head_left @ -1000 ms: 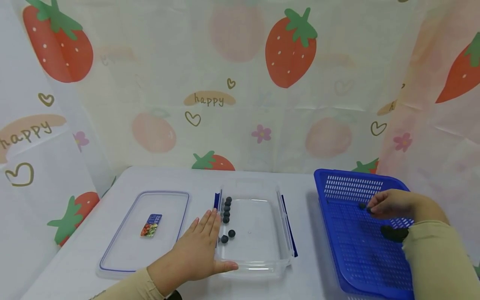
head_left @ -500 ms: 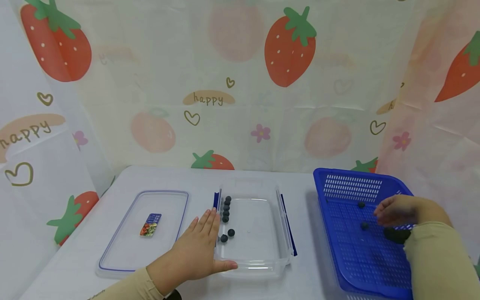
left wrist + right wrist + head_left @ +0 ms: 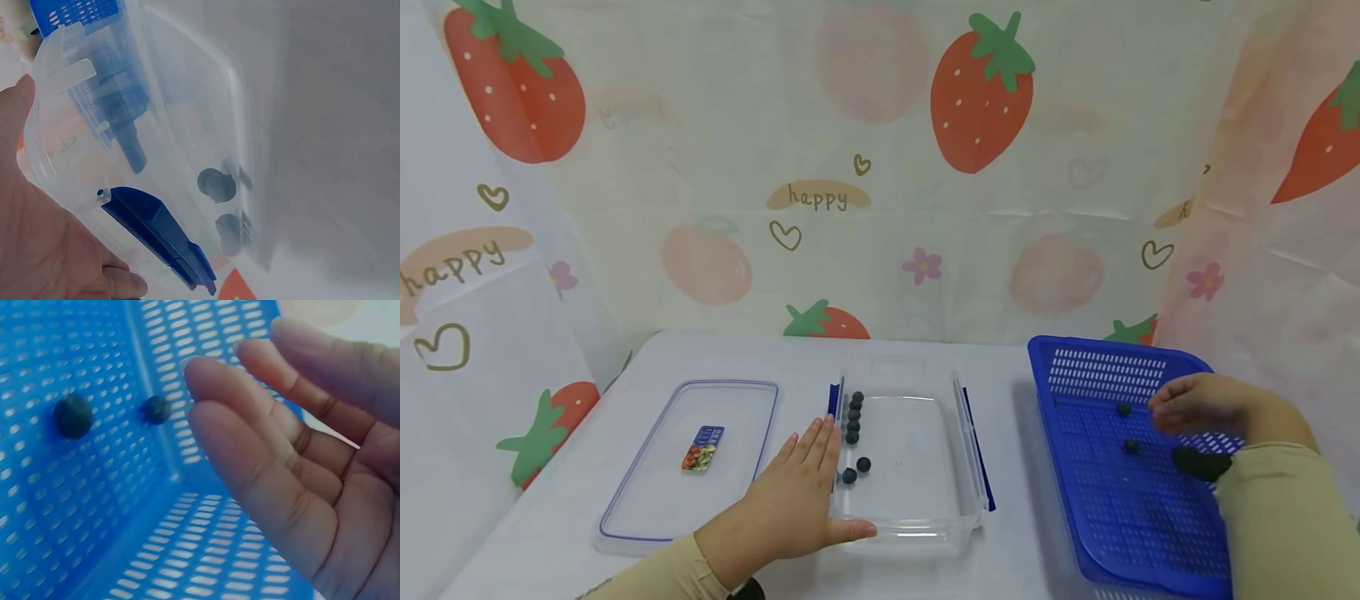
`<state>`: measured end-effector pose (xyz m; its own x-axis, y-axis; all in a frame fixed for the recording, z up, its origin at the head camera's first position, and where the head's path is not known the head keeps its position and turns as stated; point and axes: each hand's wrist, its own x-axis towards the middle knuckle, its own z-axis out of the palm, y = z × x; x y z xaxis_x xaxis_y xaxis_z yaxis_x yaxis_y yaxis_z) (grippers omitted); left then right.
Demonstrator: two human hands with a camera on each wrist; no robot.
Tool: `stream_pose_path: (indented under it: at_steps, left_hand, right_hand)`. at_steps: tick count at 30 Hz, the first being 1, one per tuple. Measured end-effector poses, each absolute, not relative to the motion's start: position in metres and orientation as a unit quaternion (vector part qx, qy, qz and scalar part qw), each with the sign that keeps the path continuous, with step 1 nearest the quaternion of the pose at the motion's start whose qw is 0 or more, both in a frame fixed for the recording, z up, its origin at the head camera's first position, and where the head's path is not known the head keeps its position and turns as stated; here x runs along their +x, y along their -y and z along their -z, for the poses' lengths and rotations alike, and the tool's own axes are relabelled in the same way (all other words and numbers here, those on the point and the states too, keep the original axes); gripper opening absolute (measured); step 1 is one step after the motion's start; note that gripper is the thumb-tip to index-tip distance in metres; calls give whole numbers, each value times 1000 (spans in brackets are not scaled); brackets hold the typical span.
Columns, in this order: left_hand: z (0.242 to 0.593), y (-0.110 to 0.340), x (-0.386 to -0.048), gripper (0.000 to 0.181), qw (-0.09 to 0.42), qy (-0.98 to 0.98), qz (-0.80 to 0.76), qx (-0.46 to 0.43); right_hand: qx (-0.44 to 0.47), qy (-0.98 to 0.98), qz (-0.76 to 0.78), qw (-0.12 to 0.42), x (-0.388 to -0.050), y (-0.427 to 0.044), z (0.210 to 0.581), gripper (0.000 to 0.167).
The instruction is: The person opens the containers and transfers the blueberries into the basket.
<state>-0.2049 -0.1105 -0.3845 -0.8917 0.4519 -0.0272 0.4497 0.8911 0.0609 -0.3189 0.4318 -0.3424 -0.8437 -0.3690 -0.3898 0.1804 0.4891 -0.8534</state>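
A: Where are two dark balls (image 3: 1131, 447) found?
B: In the blue basket (image 3: 1120, 517), left of the nearer right hand (image 3: 1213, 407); no long axis is presented.
A: The hands?
B: Nothing is grasped: the right is loosely curved, the left hand (image 3: 793, 500) laid straight-fingered against the clear container (image 3: 917, 527).

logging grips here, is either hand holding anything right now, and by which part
Nothing is gripped: the right hand is empty over the blue basket, and the left hand lies straight-fingered along the left side of the clear box.
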Motion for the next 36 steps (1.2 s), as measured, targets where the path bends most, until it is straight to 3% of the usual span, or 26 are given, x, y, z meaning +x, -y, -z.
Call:
stream_pose_path:
  at_steps: [13, 20, 27, 36]
  left_hand:
    - [387, 110, -207, 121, 25, -972, -22, 231]
    - [384, 110, -206, 121, 23, -972, -20, 233]
    - [384, 109, -206, 120, 20, -972, -22, 233]
    - [385, 110, -206, 117, 22, -972, -23, 233]
  right_hand:
    - [-122, -830, 491, 233, -333, -386, 307, 15]
    - [-176, -808, 507, 245, -343, -332, 292, 16]
    - [-155, -834, 476, 232, -349, -275, 288, 34]
    - [-188, -844, 441, 240, -360, -217, 289, 28]
